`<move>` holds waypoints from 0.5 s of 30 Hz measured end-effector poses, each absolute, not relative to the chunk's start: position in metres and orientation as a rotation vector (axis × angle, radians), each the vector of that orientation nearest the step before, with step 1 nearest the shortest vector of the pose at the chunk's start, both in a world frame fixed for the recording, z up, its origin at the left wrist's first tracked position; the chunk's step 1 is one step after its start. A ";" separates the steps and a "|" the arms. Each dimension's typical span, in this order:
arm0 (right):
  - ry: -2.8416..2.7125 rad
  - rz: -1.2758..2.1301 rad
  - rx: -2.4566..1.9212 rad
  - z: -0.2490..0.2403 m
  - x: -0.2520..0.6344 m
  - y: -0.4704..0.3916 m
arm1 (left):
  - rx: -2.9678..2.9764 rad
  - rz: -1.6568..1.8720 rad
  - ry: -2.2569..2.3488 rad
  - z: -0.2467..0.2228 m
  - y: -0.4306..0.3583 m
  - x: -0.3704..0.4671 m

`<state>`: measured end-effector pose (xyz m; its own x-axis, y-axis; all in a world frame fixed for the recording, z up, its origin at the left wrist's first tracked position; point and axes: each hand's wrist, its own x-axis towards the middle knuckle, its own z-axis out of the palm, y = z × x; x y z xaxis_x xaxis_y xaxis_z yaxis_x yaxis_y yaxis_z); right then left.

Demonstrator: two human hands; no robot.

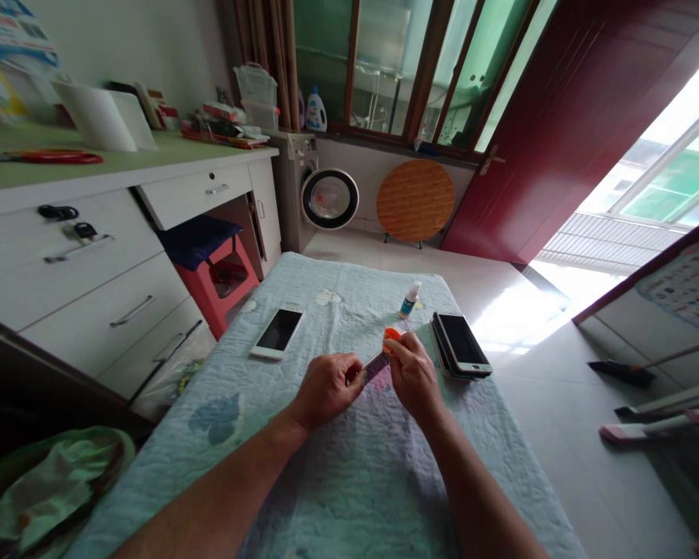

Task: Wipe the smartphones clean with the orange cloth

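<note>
My left hand (329,388) is closed on the near end of a thin, narrow-looking phone (376,368), seen nearly edge-on above the cloth. My right hand (412,373) pinches a small orange cloth (392,335) against the phone's far end. A white phone (278,331) with a dark screen lies on the cloth to the left. Right of my hands sits a stack of phones (461,344), the top one white-framed with a dark screen. Beyond my right hand a small spray bottle (409,300) with a white top stands upright.
A pale blue quilted cloth (349,291) covers the table. At the left are white drawers (81,299) and a pink stool (224,287). An open washing machine (294,186), a round wooden board (415,200) and a red door (536,124) stand beyond.
</note>
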<state>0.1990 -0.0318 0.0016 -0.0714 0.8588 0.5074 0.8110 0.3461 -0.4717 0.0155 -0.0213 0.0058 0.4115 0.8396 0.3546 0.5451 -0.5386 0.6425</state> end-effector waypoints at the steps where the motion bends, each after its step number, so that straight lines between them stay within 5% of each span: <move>1: -1.896 0.105 -1.443 0.003 0.195 -0.035 | 2.240 0.925 1.180 0.006 -0.021 0.015; 15: -1.988 0.234 -1.331 0.010 0.182 -0.046 | 2.217 0.900 1.197 0.009 -0.020 0.015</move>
<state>0.1816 -0.0460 0.0104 -0.2062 0.8622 0.4626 0.7315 0.4498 -0.5124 0.0150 -0.0198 0.0087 0.4068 0.8533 0.3263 0.5509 -0.5141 0.6575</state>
